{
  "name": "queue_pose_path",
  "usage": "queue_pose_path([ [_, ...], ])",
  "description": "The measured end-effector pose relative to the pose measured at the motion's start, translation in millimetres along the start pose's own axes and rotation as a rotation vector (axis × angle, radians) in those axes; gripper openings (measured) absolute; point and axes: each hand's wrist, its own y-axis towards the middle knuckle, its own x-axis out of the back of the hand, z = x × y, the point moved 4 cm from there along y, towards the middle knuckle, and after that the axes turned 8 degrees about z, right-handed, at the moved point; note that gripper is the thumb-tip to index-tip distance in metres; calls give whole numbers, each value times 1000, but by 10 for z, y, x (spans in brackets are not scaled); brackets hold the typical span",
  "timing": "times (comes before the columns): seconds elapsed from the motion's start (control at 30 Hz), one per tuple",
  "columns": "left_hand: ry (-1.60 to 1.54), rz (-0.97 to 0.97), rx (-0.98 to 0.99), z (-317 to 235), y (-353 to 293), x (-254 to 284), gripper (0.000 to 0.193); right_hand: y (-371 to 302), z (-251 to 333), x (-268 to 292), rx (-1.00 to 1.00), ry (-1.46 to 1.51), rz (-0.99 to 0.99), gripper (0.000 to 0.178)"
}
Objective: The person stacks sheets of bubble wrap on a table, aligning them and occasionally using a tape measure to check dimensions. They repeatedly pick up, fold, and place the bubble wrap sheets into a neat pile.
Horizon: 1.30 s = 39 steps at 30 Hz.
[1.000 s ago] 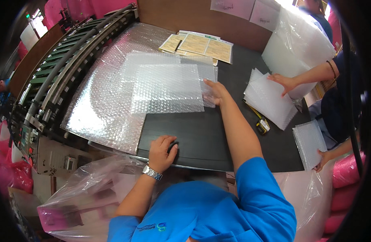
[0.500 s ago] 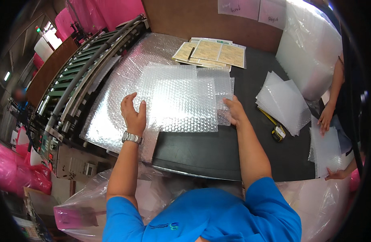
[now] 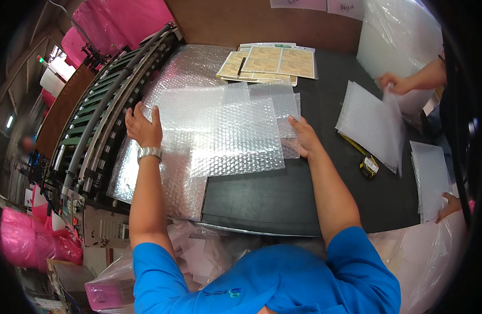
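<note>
- Across the mid. of the view: dark table point(image 3: 262, 204), bare at its near edge.
- Roller machine point(image 3: 107, 94), on table's L side.
- Big bubble-wrap sheet point(image 3: 173, 196), flat on table's L part, next to machine.
- Loose bubble sheets point(image 3: 238, 138), overlapping, btw the 2 hands: partly on big sheet, partly on dark tabletop. Step in hand, prob.: sorting or evening these up.
- Co-worker's sheets point(image 3: 364, 118), R side of table, well apart from the pile.
- Papers point(image 3: 293, 62), printed, at back, just beyond loose sheets.
- Small clear sheets point(image 3: 285, 104), R end of pile, partly overlapped.
- R hand point(image 3: 306, 137): thumb on top of small sheets' R edge, fingertips seem underneath, so prob. pinching.
- L hand point(image 3: 145, 126): fingers spread apart, nothing held, over big sheet near pile's L edge; can't tell if touching. Next move prob. calls for bringing it to that edge, lightly, w/o creasing.
- Tape measure point(image 3: 368, 166), yellow/black, by co-worker's sheets.
- Pen point(image 3: 241, 67), dark, on papers.
</note>
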Motion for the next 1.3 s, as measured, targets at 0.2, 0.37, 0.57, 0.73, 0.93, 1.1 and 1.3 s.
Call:
queue_pose_path([
  [0.2,322,783,298,220,-207,-775,88,-52,48,-125,12,-88,-59,57],
  [0.37,138,918,12,-782,-1011,-882,93,-49,65,-167,68,-117,64,55],
  [0.57,-897,543,255,-659,-1195,-699,96,-240,239,-221,271,-265,152,63],
  [0.73,-1175,290,59,-401,-863,140,108,-659,504,-452,364,-293,300,61],
  [0.93,-1477,743,42,-184,-1375,-85,65,-973,409,-369,260,-427,311,72],
  [1.1,-1854,755,196,-476,-1737,-106,89,-1142,553,-503,301,-502,186,81],
  [1.3,-2030,882,-97,-825,-1702,478,104,-1327,561,-237,347,-530,111,80],
])
